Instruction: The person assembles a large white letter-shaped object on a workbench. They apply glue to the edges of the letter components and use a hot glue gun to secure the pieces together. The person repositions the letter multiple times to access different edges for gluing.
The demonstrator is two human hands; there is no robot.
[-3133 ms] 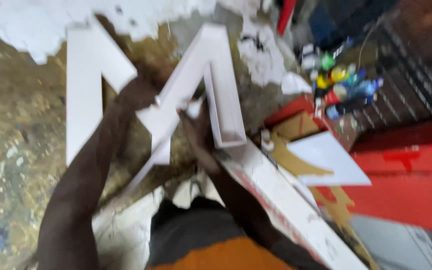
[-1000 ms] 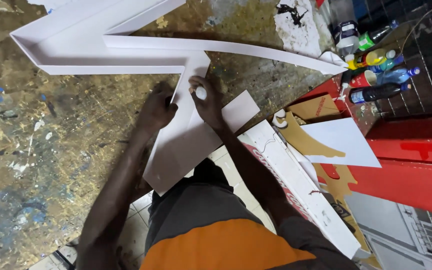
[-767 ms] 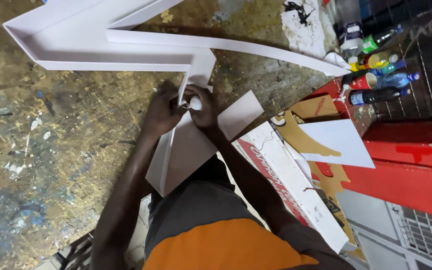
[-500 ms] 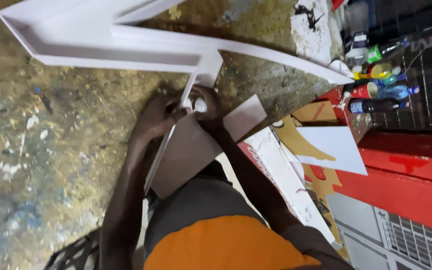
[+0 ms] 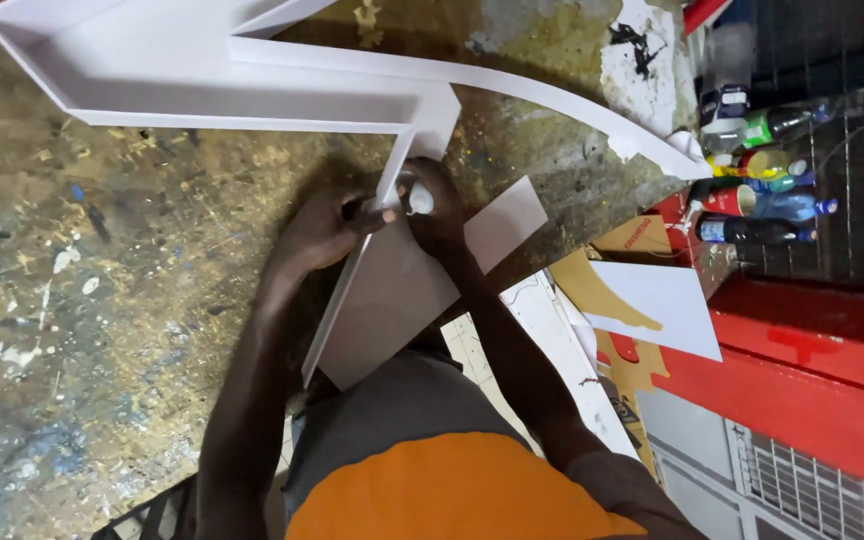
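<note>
A large white foam-board channel shape lies on the stained floor, with raised side walls and a long curved strip running to the right. My left hand pinches the upright white wall strip where it meets the flat white panel. My right hand grips a small white glue bottle, its tip at the same joint beside the left fingers. Both hands sit close together at the shape's lower corner.
Several bottles stand at the right by a dark grille. A loose white sheet and brown cardboard offcuts lie near a red surface. A narrow white board runs beside my right arm.
The white shape has shifted up and left in view as my head moved. My hands stayed together at the joint, the left one now pinching the wall strip a little lower.
</note>
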